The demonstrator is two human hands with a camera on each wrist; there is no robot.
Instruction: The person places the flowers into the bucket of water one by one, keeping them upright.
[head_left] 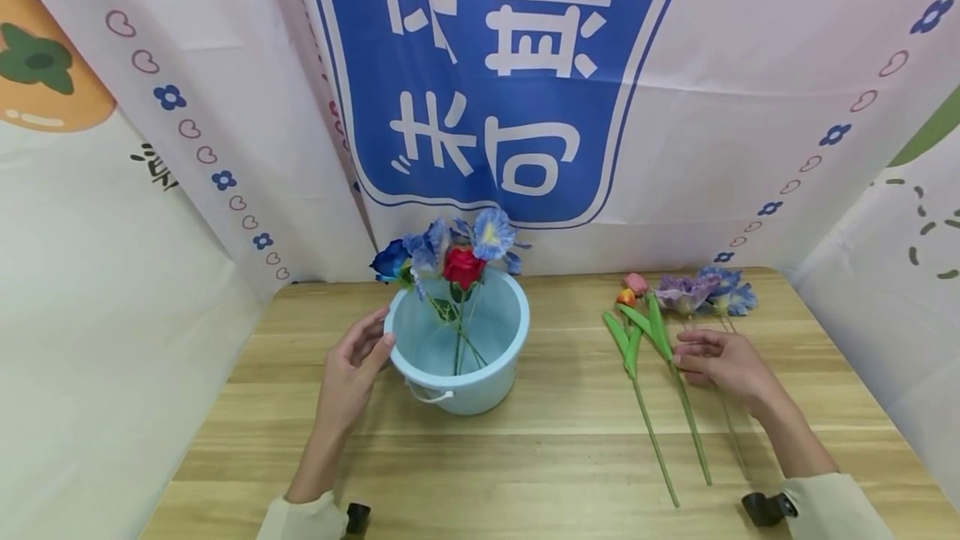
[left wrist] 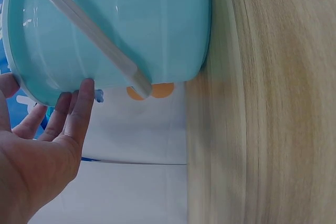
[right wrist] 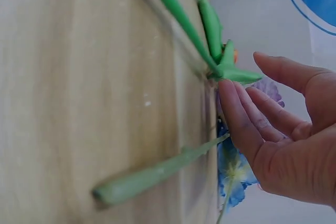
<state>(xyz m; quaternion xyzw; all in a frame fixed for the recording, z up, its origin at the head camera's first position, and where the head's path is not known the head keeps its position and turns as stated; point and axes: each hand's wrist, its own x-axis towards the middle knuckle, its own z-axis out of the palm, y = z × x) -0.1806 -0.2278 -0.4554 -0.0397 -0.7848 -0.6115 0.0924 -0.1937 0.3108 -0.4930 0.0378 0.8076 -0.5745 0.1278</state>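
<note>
My left hand (head_left: 351,369) rests against the left side of a light blue bucket (head_left: 480,394), its fingers and thumb at the rim. In the left wrist view the fingertips touch the bucket's wall. Inside the bucket stand a red rose (head_left: 463,267), a dark blue flower (head_left: 391,261) and light blue flowers (head_left: 492,233). At the right, my right hand (head_left: 723,367) is beside a pink tulip (head_left: 636,283), fingertips at its green stem and leaves. In the right wrist view the thumb stands apart from the fingers.
An orange tulip (head_left: 626,298) lies left of the pink one. Past the right hand lie a purple flower (head_left: 686,293) and a blue flower (head_left: 731,294). The wooden table (head_left: 555,457) meets a printed cloth (head_left: 675,215) at its back edge.
</note>
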